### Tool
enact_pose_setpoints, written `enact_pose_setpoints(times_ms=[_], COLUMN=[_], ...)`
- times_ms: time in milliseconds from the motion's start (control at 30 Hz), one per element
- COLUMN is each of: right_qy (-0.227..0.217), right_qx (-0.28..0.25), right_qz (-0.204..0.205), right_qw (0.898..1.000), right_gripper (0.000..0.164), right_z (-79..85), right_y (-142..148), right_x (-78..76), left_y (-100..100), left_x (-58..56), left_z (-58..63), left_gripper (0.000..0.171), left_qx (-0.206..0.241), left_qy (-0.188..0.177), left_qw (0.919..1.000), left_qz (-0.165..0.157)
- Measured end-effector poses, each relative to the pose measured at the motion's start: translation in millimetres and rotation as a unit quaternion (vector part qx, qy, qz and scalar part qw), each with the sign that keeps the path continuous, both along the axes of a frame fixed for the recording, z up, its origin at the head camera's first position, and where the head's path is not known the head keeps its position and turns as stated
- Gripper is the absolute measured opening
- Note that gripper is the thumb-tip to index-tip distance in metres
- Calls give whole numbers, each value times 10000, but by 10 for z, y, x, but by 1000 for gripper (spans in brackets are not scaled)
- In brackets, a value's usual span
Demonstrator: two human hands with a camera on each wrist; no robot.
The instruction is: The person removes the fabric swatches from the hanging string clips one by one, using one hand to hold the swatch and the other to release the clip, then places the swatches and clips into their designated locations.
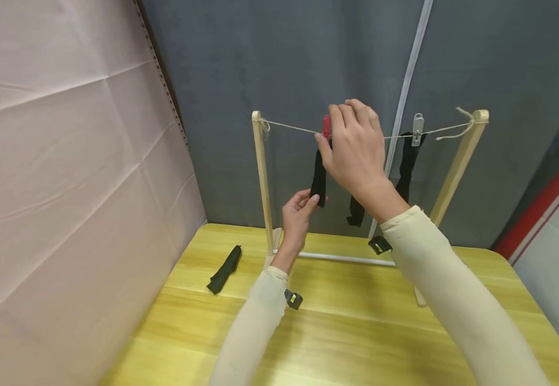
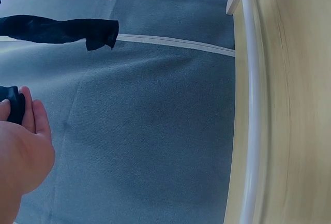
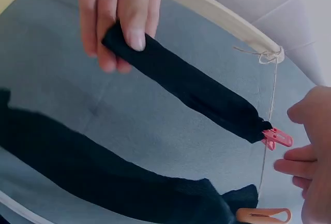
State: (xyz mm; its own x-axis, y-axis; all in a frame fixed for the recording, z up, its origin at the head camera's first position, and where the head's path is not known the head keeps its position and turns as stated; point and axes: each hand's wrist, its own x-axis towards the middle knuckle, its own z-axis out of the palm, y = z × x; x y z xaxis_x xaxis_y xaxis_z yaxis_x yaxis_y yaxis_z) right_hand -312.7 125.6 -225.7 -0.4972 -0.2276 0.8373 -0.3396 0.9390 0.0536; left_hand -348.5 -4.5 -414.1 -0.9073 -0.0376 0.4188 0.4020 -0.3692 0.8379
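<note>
A black sock (image 3: 191, 89) hangs from the string (image 3: 273, 92), its upper end caught in a red clothespin (image 3: 277, 137). My left hand (image 1: 298, 217) pinches the sock's lower end between thumb and fingers. Beside the red clothespin is my right hand (image 3: 315, 157), thumb and fingers spread apart and holding nothing. A second black sock (image 3: 98, 167) hangs nearby from an orange clothespin (image 3: 262, 215); in the head view my right hand hides that clothespin. Farther right, another black sock (image 1: 407, 161) hangs under a clear clothespin (image 1: 418, 130).
The string runs between two wooden posts, left (image 1: 262, 177) and right (image 1: 458, 163), with a white bar (image 1: 342, 259) low between them. One more black sock (image 1: 225, 269) lies on the wooden table (image 1: 337, 343) at left. A grey curtain (image 1: 270, 59) stands behind.
</note>
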Motion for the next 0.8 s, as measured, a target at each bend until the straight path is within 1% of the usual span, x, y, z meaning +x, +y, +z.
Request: enact_pose_setpoints(times_ms=[100, 233, 333, 467, 600, 800], right_qy=[-424, -1082, -1372, -1496, -1570, -1900], right_qx=[226, 356, 350, 252, 60, -407], right_qz=[-137, -401, -448, -290, -39, 467], right_qw=[9987, 9927, 9889, 9880, 9876, 9798], right_gripper=[47, 48, 48, 46, 40, 28], right_z=[64, 156, 200, 220, 248, 318], right_y=[4, 20, 30, 39, 69, 118], right_x=[-44, -97, -135, -159, -135, -65], left_y=[3, 6, 11, 30, 57, 77], left_x=[4, -8, -18, -21, -14, 19], left_z=[-11, 0, 18, 29, 30, 30], left_gripper=[21, 23, 23, 20, 20, 19], left_qx=[-2, -88, -158, -126, -43, 61], left_qy=[-73, -26, 29, 4, -27, -32], left_qw=[10000, 9999, 9999, 9999, 10000, 10000], left_qz=[-22, -71, -61, 28, 32, 48])
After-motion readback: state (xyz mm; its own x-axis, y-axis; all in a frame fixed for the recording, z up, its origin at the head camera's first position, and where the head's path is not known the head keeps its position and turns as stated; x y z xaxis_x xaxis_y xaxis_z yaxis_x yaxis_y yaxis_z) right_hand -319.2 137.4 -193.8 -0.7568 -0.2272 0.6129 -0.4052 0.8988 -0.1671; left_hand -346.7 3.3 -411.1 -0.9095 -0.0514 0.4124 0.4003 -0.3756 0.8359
